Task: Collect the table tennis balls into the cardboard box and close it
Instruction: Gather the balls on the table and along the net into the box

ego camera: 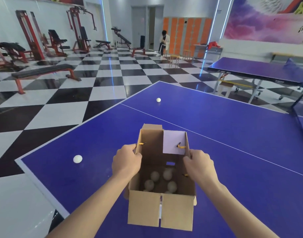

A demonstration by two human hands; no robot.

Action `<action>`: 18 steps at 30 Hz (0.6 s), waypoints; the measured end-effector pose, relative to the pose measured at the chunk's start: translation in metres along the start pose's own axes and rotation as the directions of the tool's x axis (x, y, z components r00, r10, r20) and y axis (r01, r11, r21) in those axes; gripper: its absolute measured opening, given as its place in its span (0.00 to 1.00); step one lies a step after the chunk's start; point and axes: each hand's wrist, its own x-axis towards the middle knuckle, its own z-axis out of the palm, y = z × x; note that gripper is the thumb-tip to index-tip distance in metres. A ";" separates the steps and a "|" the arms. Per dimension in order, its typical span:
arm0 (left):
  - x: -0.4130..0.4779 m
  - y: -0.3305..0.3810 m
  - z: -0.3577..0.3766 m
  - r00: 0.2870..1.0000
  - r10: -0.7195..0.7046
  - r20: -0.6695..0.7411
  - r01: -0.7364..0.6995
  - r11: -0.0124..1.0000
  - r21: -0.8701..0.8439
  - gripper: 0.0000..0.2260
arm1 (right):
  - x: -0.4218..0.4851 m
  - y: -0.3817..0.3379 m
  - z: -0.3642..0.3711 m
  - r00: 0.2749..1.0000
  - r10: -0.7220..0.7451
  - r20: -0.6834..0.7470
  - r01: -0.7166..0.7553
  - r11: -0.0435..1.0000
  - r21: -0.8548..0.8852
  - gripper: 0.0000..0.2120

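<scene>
An open cardboard box (160, 212) stands on the blue table tennis table (233, 152), with several white balls (167, 174) lying on its bottom. My left hand (126, 162) grips the box's left wall at the rim. My right hand (198, 165) grips the right wall at the rim. One white ball (77, 159) lies on the table to the left of the box, near the table's left edge. Another white ball (158, 99) lies far ahead, near the table's far corner. The box's flaps stand up or hang outward.
The table's white-lined edges run close on the left and far side. The net (300, 107) is at the right. A second blue table (260, 71) stands beyond. Gym benches and machines fill the checkered floor at left; a person sits by orange lockers.
</scene>
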 end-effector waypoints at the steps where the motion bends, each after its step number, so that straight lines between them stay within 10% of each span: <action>1: 0.004 -0.008 -0.004 1.000 -0.002 0.005 0.002 1.000 -0.004 0.17 | 0.003 -0.006 0.006 1.000 -0.002 -0.003 0.002 1.000 0.007 0.15; 18: 0.087 -0.089 -0.011 0.989 -0.134 -0.068 0.124 0.984 -0.131 0.10 | 0.083 -0.065 0.101 0.989 -0.104 0.104 0.099 0.994 0.054 0.10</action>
